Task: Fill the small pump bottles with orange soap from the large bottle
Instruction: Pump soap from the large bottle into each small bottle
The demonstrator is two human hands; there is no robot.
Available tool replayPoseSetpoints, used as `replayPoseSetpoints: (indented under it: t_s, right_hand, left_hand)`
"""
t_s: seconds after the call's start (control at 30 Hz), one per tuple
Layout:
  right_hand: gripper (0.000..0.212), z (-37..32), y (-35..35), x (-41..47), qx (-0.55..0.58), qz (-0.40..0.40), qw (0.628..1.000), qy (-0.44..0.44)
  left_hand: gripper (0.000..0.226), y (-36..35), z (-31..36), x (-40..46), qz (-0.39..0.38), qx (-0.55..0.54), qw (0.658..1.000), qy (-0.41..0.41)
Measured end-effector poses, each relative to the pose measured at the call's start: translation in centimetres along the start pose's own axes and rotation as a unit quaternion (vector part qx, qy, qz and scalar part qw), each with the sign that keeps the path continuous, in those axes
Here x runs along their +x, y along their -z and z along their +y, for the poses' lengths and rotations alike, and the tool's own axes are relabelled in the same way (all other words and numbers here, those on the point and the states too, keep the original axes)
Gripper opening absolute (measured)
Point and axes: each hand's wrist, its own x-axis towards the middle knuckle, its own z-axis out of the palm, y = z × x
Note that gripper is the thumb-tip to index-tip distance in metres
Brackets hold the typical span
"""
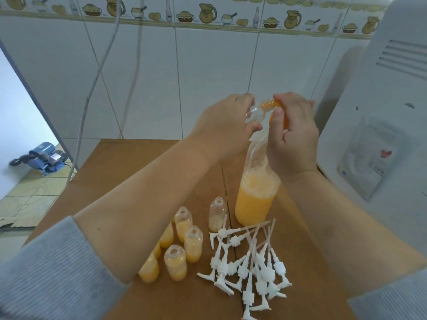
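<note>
Head view is showing white pump tops (251, 266) lying heaped nearest on the tabletop (129, 172), partly filled small bottles (184, 245) standing just left. Farther, the left hand (221, 125) is gripping a small clear bottle (97, 110), the right hand (293, 132) clasping the large bottle (254, 199) at its neck.

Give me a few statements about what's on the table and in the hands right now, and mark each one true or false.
1. The left hand holds a small clear bottle up off the table. True.
2. The pump tops are screwed onto the small bottles. False: they lie loose in a pile, and the bottles on the table stand open.
3. The large bottle is full to the neck. False: orange soap fills only its lower part.
4. The right hand grips the top of the large bottle. True.
5. The bottle nearest the large one holds the most soap. False: it looks nearly empty.
</note>
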Motion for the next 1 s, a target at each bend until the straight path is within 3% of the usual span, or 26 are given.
replayPoseSetpoints:
  t_s: [0.33,0.6,0.8,1.0]
  right_hand:
    - [0.034,0.6,0.0,0.4,0.013,0.038,0.999,0.014]
    - [0.040,-0.6,1.4,0.7,0.019,-0.006,1.000,0.003]
    - [0.037,-1.1,2.5,2.1,0.029,-0.043,0.998,-0.038]
    - [0.038,-0.6,2.4,1.6,0.038,-0.033,0.997,-0.055]
  left_hand:
    - [0.032,-0.3,0.4,0.3,0.027,-0.005,1.000,-0.012]
    - [0.037,0.6,-0.4,0.2,0.031,-0.042,0.999,-0.006]
    - [0.037,-1.0,-3.7,-1.3,0.025,-0.158,0.980,0.120]
    - [0.040,-5.5,-8.2,-3.6,-0.108,-0.108,0.957,0.245]
